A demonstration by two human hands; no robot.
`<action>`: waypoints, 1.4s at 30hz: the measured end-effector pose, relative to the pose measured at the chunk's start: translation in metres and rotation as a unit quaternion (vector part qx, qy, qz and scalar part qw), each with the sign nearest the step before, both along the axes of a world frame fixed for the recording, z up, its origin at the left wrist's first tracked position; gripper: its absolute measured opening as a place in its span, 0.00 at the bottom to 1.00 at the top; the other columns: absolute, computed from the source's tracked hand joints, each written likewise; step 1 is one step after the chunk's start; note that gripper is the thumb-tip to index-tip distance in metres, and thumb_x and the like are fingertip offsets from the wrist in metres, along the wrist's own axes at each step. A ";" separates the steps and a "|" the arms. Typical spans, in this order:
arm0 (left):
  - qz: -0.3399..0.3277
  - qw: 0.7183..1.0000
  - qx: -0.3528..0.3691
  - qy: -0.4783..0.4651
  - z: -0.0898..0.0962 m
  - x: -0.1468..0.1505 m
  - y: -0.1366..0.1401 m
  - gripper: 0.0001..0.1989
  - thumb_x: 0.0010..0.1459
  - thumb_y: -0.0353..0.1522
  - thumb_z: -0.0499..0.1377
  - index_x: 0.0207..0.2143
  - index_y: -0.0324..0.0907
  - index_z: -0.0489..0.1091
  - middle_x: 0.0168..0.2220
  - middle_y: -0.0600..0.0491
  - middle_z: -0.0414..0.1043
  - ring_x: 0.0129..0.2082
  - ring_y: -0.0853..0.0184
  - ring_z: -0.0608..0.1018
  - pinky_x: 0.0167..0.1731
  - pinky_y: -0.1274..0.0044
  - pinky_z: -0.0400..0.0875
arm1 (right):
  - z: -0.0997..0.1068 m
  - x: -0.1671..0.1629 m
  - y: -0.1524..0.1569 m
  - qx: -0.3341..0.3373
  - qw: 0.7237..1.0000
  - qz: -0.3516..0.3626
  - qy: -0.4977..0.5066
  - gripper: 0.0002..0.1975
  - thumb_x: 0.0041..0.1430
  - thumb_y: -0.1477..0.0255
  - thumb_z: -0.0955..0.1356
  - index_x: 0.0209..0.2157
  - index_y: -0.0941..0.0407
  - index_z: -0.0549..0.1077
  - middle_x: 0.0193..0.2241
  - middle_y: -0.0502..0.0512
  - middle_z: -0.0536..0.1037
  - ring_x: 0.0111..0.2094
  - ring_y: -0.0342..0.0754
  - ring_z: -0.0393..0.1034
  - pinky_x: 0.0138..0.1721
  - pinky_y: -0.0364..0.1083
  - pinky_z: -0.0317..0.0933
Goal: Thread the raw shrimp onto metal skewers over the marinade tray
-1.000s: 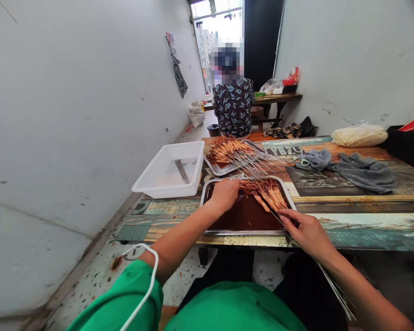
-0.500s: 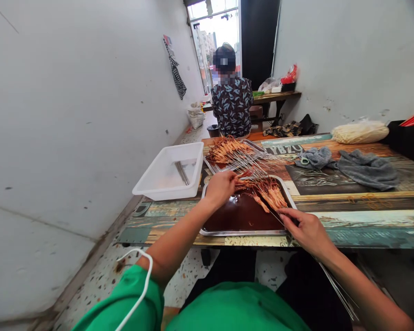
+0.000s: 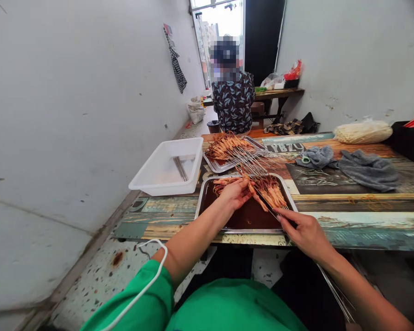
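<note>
At the near edge of the table, both hands working over the front tray, metal, dark red-brown liquid in it. Left hand: fingers closed on a meat piece, top end sticking up past the fingers, above the tray. Right hand: thumb and fingers pinching a thin metal skewer at the tray's right front corner, skewer slanting up-left toward the left hand. Another strip lies along that skewer; threaded or just beside it, can't tell. Spare skewers run below the right forearm; can't tell what holds them

More meat in the front tray: right cluster against the right side, left cluster by the back left corner, partly behind the left hand. Back tray just beyond, heaped with skewered meat, bare ends fanned to the right

White tub left of both trays, metal rods inside. Two grey cloths to the right. Person in patterned shirt sits beyond the table, back turned
</note>
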State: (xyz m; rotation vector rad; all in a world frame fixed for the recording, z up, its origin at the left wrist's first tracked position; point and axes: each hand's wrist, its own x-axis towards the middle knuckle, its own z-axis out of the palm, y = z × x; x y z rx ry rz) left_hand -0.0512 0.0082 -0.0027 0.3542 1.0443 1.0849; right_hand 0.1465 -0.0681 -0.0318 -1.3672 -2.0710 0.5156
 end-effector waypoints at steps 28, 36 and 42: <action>0.023 0.996 0.088 -0.026 -0.006 -0.010 0.002 0.04 0.59 0.27 0.52 0.31 0.36 0.66 0.27 0.52 0.71 0.24 0.74 0.74 0.26 0.81 0.69 | -0.002 0.001 0.000 0.035 0.999 -0.014 -0.026 0.16 0.57 0.70 0.61 0.44 0.54 0.74 0.40 0.53 0.78 0.38 0.49 0.74 0.37 0.44 0.68; -0.006 0.995 0.091 -0.030 -0.010 -0.008 0.003 0.03 0.57 0.28 0.55 0.31 0.36 0.67 0.27 0.53 0.70 0.23 0.75 0.72 0.25 0.82 0.66 | 0.000 -0.002 -0.001 0.037 0.999 0.009 -0.021 0.15 0.57 0.70 0.61 0.43 0.52 0.75 0.40 0.52 0.78 0.38 0.48 0.74 0.39 0.45 0.68; 0.023 0.994 0.105 0.001 -0.008 -0.005 0.005 0.07 0.52 0.19 0.55 0.33 0.35 0.69 0.24 0.55 0.68 0.23 0.77 0.71 0.26 0.83 0.65 | 0.000 -0.001 -0.001 0.037 0.999 0.015 -0.026 0.16 0.57 0.70 0.61 0.43 0.54 0.75 0.40 0.52 0.77 0.39 0.48 0.74 0.40 0.44 0.67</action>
